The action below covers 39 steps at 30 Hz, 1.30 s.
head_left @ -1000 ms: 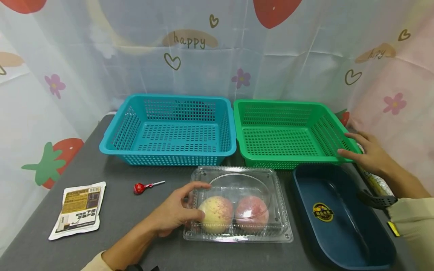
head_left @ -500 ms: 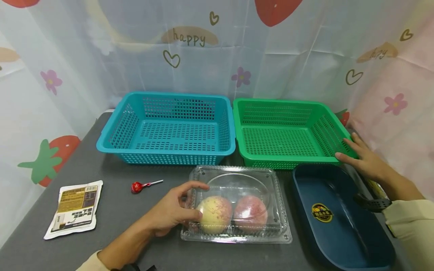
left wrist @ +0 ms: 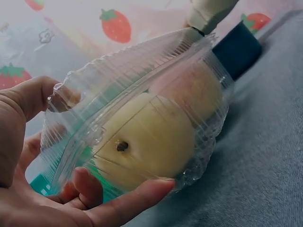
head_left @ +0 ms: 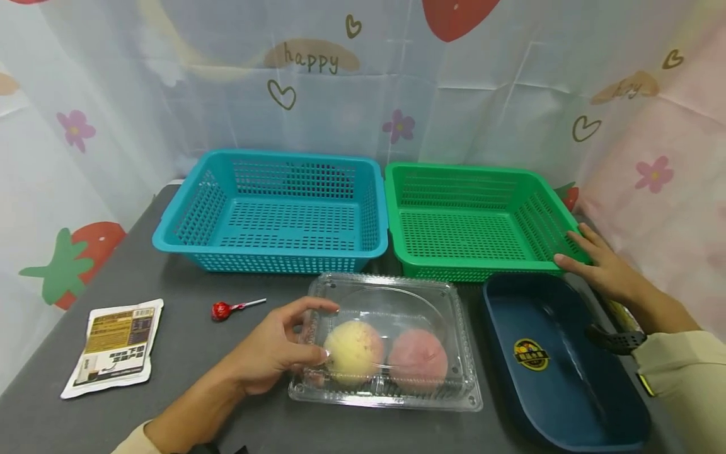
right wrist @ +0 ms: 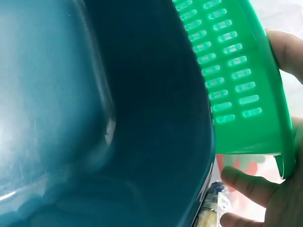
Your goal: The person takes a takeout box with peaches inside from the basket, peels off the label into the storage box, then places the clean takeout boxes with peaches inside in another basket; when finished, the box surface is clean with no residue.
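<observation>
A clear plastic clamshell box (head_left: 391, 343) lies on the grey table, with two peaches inside: a yellow one blushed red (head_left: 353, 352) and a pink one (head_left: 418, 360). My left hand (head_left: 283, 343) grips its left end; in the left wrist view, fingers (left wrist: 132, 201) sit along the lower side and another finger lies over the ribbed edge. At the right corner of the green basket (head_left: 482, 265), my right hand (head_left: 609, 268) holds the rim between thumb and fingers. The right wrist view shows fingers (right wrist: 248, 184) on either side of that rim (right wrist: 279, 90).
A blue basket (head_left: 272, 250) stands left of the green one. A dark blue tub (head_left: 567, 378) sits at the right, below the right forearm. A red lollipop (head_left: 221, 311) and a white and brown pouch (head_left: 116, 347) lie at the left. A printed curtain (head_left: 340, 113) hangs behind.
The right hand has closed in on the green basket's corner, its fingers coming down to the rim. The left hand keeps its grip on the clamshell box. The view has shifted slightly.
</observation>
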Each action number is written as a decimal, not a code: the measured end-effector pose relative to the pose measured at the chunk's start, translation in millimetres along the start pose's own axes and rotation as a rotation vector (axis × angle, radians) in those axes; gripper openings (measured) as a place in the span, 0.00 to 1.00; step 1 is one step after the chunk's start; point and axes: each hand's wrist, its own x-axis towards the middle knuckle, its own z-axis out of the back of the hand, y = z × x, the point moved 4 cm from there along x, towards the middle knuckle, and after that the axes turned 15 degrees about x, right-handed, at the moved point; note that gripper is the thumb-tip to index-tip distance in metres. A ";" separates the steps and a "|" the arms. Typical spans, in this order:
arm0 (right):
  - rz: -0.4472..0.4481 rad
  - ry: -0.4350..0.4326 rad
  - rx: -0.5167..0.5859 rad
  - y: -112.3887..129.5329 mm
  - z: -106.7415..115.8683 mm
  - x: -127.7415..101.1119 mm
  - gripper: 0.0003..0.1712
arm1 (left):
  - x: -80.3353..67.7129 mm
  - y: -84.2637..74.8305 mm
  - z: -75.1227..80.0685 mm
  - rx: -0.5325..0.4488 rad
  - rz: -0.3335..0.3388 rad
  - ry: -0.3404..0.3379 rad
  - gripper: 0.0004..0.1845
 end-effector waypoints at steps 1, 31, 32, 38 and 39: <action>0.000 0.001 -0.001 0.5 -0.6 0.6 0.45 | -1.0 -1.8 0.7 -0.004 0.004 -0.009 0.35; -0.025 0.014 -0.008 -1.4 -4.0 -1.2 0.46 | 24.8 -104.0 3.1 0.109 0.019 -0.058 0.32; -0.028 0.017 -0.011 -1.0 -4.1 -1.1 0.46 | 28.1 -107.5 2.5 0.104 0.014 -0.063 0.32; -0.033 0.028 -0.015 0.1 -3.6 0.4 0.48 | 51.3 -127.8 -0.7 0.116 -0.017 -0.099 0.31; -0.031 0.028 -0.014 0.0 -3.1 0.8 0.48 | 56.0 -130.9 -1.3 0.126 -0.019 -0.106 0.31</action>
